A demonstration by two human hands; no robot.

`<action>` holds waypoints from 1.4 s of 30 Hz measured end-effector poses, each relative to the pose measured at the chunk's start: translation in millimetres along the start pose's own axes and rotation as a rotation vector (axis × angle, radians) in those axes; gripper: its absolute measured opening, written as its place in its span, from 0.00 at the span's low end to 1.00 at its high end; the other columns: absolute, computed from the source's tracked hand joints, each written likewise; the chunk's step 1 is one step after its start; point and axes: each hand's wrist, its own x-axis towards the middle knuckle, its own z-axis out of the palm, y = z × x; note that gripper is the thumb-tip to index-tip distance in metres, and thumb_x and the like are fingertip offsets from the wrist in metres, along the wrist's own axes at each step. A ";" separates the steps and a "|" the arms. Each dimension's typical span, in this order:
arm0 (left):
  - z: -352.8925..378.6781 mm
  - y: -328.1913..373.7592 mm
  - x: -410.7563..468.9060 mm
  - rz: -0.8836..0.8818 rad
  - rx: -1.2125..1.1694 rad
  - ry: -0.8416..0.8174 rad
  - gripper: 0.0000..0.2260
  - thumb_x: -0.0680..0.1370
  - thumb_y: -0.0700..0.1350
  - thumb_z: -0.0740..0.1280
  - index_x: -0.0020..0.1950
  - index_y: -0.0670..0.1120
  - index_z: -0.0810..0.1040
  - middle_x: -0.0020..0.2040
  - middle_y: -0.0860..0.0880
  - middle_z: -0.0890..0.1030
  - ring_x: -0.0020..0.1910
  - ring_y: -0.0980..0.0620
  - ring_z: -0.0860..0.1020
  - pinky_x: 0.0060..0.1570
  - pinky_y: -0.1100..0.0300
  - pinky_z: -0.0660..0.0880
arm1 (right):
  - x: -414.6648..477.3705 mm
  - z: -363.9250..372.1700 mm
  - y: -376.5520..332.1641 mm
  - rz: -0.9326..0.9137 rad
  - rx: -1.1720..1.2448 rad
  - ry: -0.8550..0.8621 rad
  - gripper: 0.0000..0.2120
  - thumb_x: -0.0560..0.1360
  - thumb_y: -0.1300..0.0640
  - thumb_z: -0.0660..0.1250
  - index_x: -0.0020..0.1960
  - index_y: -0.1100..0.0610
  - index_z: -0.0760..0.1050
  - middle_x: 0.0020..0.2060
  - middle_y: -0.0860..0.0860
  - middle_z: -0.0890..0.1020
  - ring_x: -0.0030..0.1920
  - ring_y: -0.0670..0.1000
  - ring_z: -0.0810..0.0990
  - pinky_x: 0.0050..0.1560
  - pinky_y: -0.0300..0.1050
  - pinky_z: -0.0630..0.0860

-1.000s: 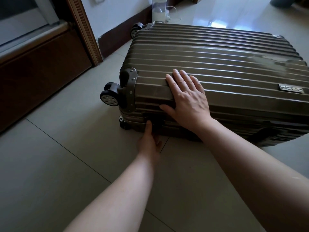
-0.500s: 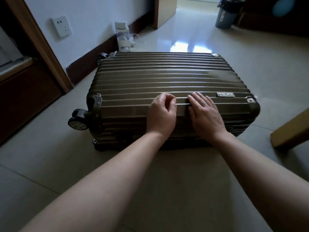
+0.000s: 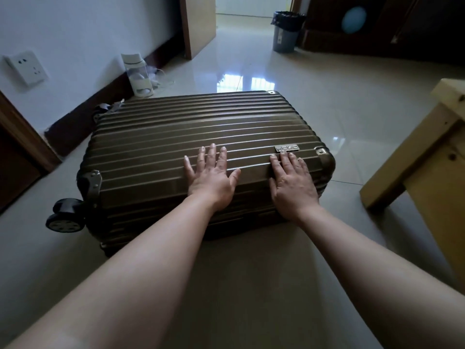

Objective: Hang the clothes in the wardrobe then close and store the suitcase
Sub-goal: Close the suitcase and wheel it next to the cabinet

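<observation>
In the head view, the bronze-brown ribbed hard-shell suitcase [image 3: 201, 127] lies flat on the glossy pale tiled floor [image 3: 352, 117], lid down, with its black wheels [image 3: 66, 219] at the left end and its far long side near the white wall [image 3: 75, 34]. Both hands rest on the lid's near edge. The left hand [image 3: 211, 182] lies palm-down about midway along that edge, its fingers [image 3: 210, 154] straight and spread. The right hand [image 3: 292, 187] lies palm-down further right, its fingers [image 3: 285, 159] straight and close together, tips just below the small metal logo plate [image 3: 286, 148]. Neither hand curls round anything.

The step appears to be pressing the lid home so the case can be fastened. It goes best with flat palms and equal weight from both arms, pushed straight down over the near edge, so the two shells meet evenly. The front side is in shadow below the wrists, so whether the seam is fully shut or any catches are fastened cannot be told; it should be checked before the case is lifted.

The light wooden furniture leg [image 3: 412, 157] stands near the right end, and the white jar-like appliance [image 3: 138, 75] with its cord sits by the far left corner. Tipping the case upright likely calls for care around both.
</observation>
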 end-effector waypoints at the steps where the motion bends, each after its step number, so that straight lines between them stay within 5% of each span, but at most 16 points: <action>1: 0.2 -1.1 -1.0 0.004 -0.004 0.013 0.29 0.81 0.62 0.44 0.79 0.53 0.41 0.79 0.51 0.38 0.77 0.49 0.35 0.72 0.41 0.30 | -1.8 0.8 -1.5 -0.004 -0.014 0.006 0.28 0.81 0.49 0.51 0.78 0.54 0.50 0.78 0.55 0.52 0.78 0.54 0.47 0.77 0.49 0.40; 8: 3.7 -23.7 -20.5 0.059 0.018 0.118 0.27 0.81 0.61 0.46 0.79 0.54 0.46 0.80 0.53 0.44 0.78 0.51 0.40 0.74 0.45 0.34 | -28.3 7.0 -23.7 0.008 -0.022 0.115 0.27 0.76 0.48 0.53 0.70 0.58 0.70 0.69 0.62 0.72 0.71 0.61 0.68 0.74 0.53 0.51; 11: 0.9 -34.9 -29.4 0.089 0.014 0.142 0.27 0.81 0.61 0.47 0.78 0.55 0.49 0.80 0.54 0.46 0.78 0.52 0.42 0.75 0.46 0.35 | -36.4 -0.6 -26.7 0.017 0.069 0.178 0.24 0.76 0.47 0.52 0.67 0.54 0.74 0.67 0.58 0.74 0.69 0.59 0.70 0.73 0.53 0.54; 19: -11.2 -13.5 -34.7 0.051 0.124 0.113 0.29 0.80 0.63 0.44 0.78 0.51 0.49 0.80 0.51 0.46 0.78 0.51 0.41 0.73 0.41 0.33 | -8.4 -17.5 25.9 0.392 0.209 0.005 0.27 0.81 0.43 0.49 0.77 0.52 0.54 0.78 0.54 0.54 0.78 0.54 0.49 0.76 0.54 0.44; 25: -4.8 77.2 -2.4 0.186 0.148 0.032 0.27 0.81 0.60 0.42 0.79 0.52 0.42 0.79 0.53 0.41 0.77 0.52 0.37 0.73 0.42 0.33 | 1.7 -12.6 53.9 0.447 0.437 0.075 0.25 0.82 0.48 0.50 0.77 0.55 0.57 0.77 0.55 0.59 0.76 0.54 0.56 0.76 0.50 0.52; 27: -1.7 100.0 9.3 0.192 0.136 -0.013 0.27 0.81 0.61 0.42 0.79 0.53 0.42 0.79 0.53 0.41 0.77 0.52 0.37 0.73 0.43 0.33 | 3.7 -10.1 68.1 0.510 0.628 0.085 0.21 0.82 0.52 0.51 0.70 0.58 0.66 0.70 0.58 0.70 0.71 0.59 0.66 0.68 0.49 0.64; 29: -0.9 110.6 17.2 0.202 0.153 -0.046 0.27 0.81 0.61 0.42 0.78 0.54 0.42 0.79 0.53 0.42 0.78 0.51 0.38 0.74 0.42 0.34 | 2.6 -11.1 72.9 0.556 0.747 0.140 0.14 0.80 0.54 0.53 0.54 0.59 0.75 0.54 0.60 0.80 0.57 0.62 0.76 0.50 0.47 0.69; 33: 2.2 119.7 23.0 0.175 0.186 -0.077 0.28 0.81 0.62 0.43 0.79 0.54 0.45 0.80 0.51 0.45 0.78 0.50 0.41 0.75 0.43 0.37 | -4.0 -16.8 83.5 0.705 0.777 0.279 0.16 0.76 0.55 0.59 0.30 0.57 0.70 0.35 0.59 0.80 0.38 0.59 0.75 0.37 0.44 0.66; 37: 0.5 136.7 30.4 0.192 0.209 -0.061 0.29 0.80 0.63 0.43 0.79 0.54 0.44 0.80 0.50 0.43 0.78 0.50 0.40 0.75 0.43 0.37 | -8.9 -3.6 101.0 0.893 1.001 0.303 0.15 0.69 0.53 0.60 0.29 0.58 0.80 0.27 0.53 0.82 0.33 0.56 0.81 0.36 0.45 0.75; 40: 2.8 158.3 35.5 0.208 0.218 -0.074 0.29 0.80 0.64 0.44 0.79 0.55 0.44 0.80 0.50 0.43 0.78 0.49 0.40 0.75 0.43 0.38 | -5.9 17.7 113.2 0.967 1.256 0.220 0.15 0.72 0.52 0.64 0.29 0.56 0.79 0.29 0.49 0.83 0.36 0.54 0.83 0.42 0.47 0.79; 42: 7.6 170.9 37.5 0.218 0.234 -0.084 0.30 0.79 0.65 0.45 0.79 0.55 0.44 0.80 0.49 0.43 0.78 0.49 0.40 0.75 0.42 0.38 | -5.1 31.2 116.9 0.979 1.322 0.115 0.10 0.75 0.53 0.66 0.38 0.56 0.79 0.35 0.49 0.81 0.40 0.52 0.79 0.45 0.44 0.75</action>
